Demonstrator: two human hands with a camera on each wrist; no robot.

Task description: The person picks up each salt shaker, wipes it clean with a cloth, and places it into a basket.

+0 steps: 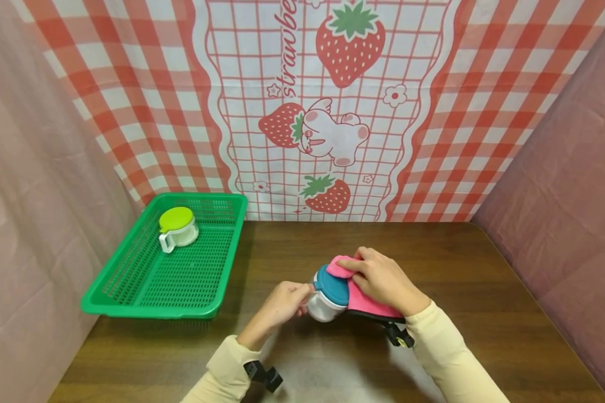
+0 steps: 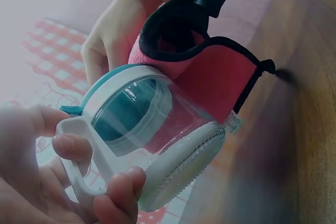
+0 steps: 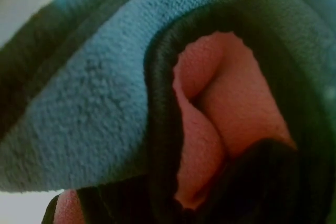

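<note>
My left hand [image 1: 282, 305] grips the white handle [image 2: 102, 156] of a clear seasoning jar [image 1: 324, 309] above the table. A blue lid [image 1: 335, 287] closes the jar, which is tilted in the left wrist view. My right hand [image 1: 387, 281] holds a pink cloth [image 1: 365, 301] with black edging and presses a bunched part of it onto the lid. The rest of the cloth [image 2: 215, 82] hangs in folds beside the jar. Close-up folds of the cloth [image 3: 89, 103] fill the right wrist view, hiding the right fingers there.
At the left stands a green plastic basket [image 1: 227, 260] with perforated walls. Inside it, near the back left, is a similar jar [image 1: 186, 235] with a lime-green lid. The brown wooden table [image 1: 423, 246] meets a strawberry-print curtain [image 1: 333, 168] at the back.
</note>
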